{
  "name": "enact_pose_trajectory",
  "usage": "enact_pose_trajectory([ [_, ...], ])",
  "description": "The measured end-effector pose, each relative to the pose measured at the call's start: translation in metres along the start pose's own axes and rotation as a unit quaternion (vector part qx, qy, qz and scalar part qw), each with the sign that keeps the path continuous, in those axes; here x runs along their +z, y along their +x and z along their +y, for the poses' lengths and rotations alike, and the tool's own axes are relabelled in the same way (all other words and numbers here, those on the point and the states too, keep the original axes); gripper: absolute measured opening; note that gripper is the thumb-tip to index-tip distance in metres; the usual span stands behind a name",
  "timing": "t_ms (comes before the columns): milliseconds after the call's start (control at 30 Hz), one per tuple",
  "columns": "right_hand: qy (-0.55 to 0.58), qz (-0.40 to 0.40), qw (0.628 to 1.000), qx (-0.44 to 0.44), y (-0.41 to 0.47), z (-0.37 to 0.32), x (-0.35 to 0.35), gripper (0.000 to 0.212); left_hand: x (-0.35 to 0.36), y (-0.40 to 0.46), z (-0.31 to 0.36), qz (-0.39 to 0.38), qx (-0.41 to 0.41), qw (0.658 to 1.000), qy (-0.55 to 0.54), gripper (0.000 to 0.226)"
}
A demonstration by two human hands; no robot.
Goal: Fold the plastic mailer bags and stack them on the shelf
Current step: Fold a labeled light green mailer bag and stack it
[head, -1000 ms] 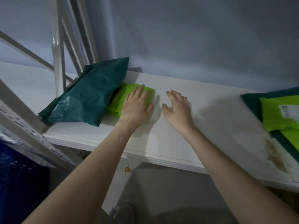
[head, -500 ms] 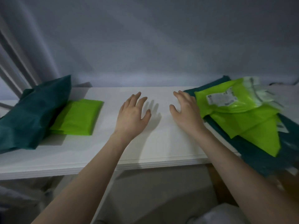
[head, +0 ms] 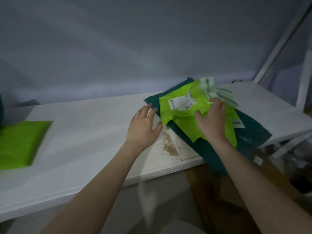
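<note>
Here the right hand (head: 211, 120) rests spread on the top lime mailer (head: 182, 105) of the unfolded pile at the shelf's (head: 92, 132) right end; the left hand (head: 143, 127), open and empty, hovers beside it. Risk: slick bags underneath sliding off the edge

The white shelf (head: 94, 135) holds everything. A folded bright green bag (head: 18, 144) lies flat on it, far to the left of the left hand (head: 143, 127). A dark green bag (head: 249, 135) lies under the right hand (head: 212, 122), hanging over the front edge. A brown stain (head: 169, 145) sits between the hands.
</note>
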State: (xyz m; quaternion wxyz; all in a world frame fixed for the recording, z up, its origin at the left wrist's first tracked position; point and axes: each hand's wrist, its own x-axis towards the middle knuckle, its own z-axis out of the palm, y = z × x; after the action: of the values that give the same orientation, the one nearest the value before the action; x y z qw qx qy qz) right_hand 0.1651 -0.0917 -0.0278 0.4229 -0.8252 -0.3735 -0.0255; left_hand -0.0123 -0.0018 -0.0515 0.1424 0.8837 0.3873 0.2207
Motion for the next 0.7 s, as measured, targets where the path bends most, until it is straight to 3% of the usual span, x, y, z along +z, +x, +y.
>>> enact_pose_trajectory([
  [100, 0.076, 0.052, 0.992, 0.085, 0.013, 0.016, -0.008, 0.061, 0.015, 0.008, 0.013, -0.006, 0.010, 1.000, -0.008, 0.054],
  [200, 0.139, 0.026, 0.979, 0.149, 0.027, 0.033, -0.004, 0.071, 0.027, 0.015, 0.020, -0.012, 0.017, 1.000, -0.017, 0.055],
  [367, 0.254, -0.063, 0.934, 0.242, 0.042, 0.038, 0.011, 0.048, 0.041, 0.023, 0.024, -0.024, 0.026, 0.999, -0.024, 0.056],
  [600, 0.295, -0.042, 0.928, 0.226, 0.048, 0.023, 0.036, 0.023, 0.040, 0.023, 0.007, -0.026, 0.026, 0.999, -0.017, 0.057],
  [700, 0.316, -0.037, 0.929, 0.188, 0.049, 0.005, 0.037, 0.025, 0.031, 0.022, -0.001, -0.015, 0.020, 1.000, -0.015, 0.058],
])
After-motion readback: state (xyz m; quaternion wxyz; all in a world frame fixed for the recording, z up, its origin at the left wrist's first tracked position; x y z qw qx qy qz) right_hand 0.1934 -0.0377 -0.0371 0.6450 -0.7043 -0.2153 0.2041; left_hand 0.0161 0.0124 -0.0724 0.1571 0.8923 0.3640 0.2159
